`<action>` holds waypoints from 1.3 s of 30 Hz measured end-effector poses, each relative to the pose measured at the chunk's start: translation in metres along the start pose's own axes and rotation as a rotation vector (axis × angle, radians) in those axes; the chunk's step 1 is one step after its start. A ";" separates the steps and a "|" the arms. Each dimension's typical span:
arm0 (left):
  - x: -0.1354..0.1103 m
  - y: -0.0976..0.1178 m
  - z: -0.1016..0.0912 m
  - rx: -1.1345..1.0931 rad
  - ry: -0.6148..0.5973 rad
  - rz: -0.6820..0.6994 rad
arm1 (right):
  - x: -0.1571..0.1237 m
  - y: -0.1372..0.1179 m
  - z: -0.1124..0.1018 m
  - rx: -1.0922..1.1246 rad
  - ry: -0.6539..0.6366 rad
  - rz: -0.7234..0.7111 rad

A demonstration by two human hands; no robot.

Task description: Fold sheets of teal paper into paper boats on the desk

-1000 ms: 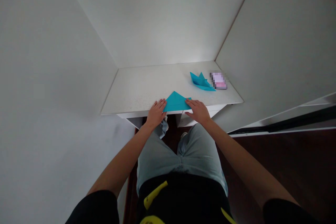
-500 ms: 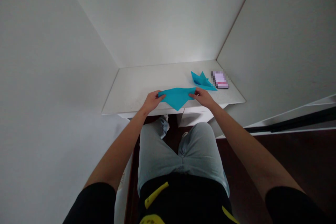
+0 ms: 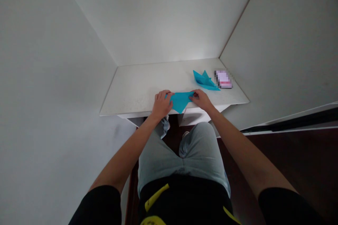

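Observation:
A folded turquoise paper lies at the near edge of a small white desk, its point hanging toward me. My left hand pinches its left corner with curled fingers. My right hand pinches the right corner the same way. Both hands rest against the desk edge.
A finished turquoise paper boat sits at the back right of the desk, beside a small blurred pink-and-white object. White walls close in on the left, back and right. My legs in light jeans are below the desk over a dark floor.
The paper was flipped: a second ago it lay flat with its point away from me under flat hands; now both hands pinch its corners, point toward me, and have drawn closer together.

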State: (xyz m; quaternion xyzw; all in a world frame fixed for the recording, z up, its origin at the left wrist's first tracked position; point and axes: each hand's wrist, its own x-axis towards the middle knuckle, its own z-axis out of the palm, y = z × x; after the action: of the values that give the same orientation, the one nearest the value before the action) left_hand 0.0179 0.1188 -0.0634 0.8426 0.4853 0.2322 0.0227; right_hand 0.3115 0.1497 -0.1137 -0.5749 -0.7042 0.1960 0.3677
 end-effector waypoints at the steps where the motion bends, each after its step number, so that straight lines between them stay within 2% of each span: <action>1: -0.001 0.013 0.004 -0.008 -0.033 0.080 | -0.001 -0.001 0.000 0.015 0.000 0.008; 3: -0.001 0.035 0.015 -0.042 -0.095 0.176 | -0.003 -0.003 -0.001 0.049 -0.014 0.033; 5: 0.001 0.049 0.028 -0.081 -0.136 0.175 | -0.006 -0.005 -0.003 0.079 -0.048 0.055; 7: 0.002 0.055 0.038 -0.109 -0.161 0.146 | -0.007 -0.006 -0.005 0.100 -0.079 0.062; 11: 0.002 0.050 0.046 -0.118 -0.178 0.122 | -0.006 -0.007 -0.006 0.118 -0.082 0.064; 17: 0.001 0.047 0.041 -0.116 -0.168 0.067 | -0.005 -0.003 -0.002 0.178 -0.099 0.055; 22: 0.013 0.048 0.043 -0.179 -0.144 -0.011 | -0.007 -0.005 -0.005 0.218 -0.106 0.026; 26: 0.024 0.046 0.050 -0.253 -0.113 -0.121 | -0.008 -0.007 -0.010 0.227 -0.166 -0.010; 32: 0.033 0.040 0.060 -0.390 -0.111 -0.236 | -0.006 0.000 -0.011 0.167 -0.233 -0.071; 39: 0.026 0.038 0.061 -0.375 -0.100 -0.235 | -0.002 0.001 -0.001 -0.090 -0.175 -0.101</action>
State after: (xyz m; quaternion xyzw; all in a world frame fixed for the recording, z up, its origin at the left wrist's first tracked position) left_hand 0.0852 0.1315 -0.0985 0.7719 0.5267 0.2719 0.2298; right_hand 0.3137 0.1476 -0.1145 -0.5354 -0.7697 0.1951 0.2880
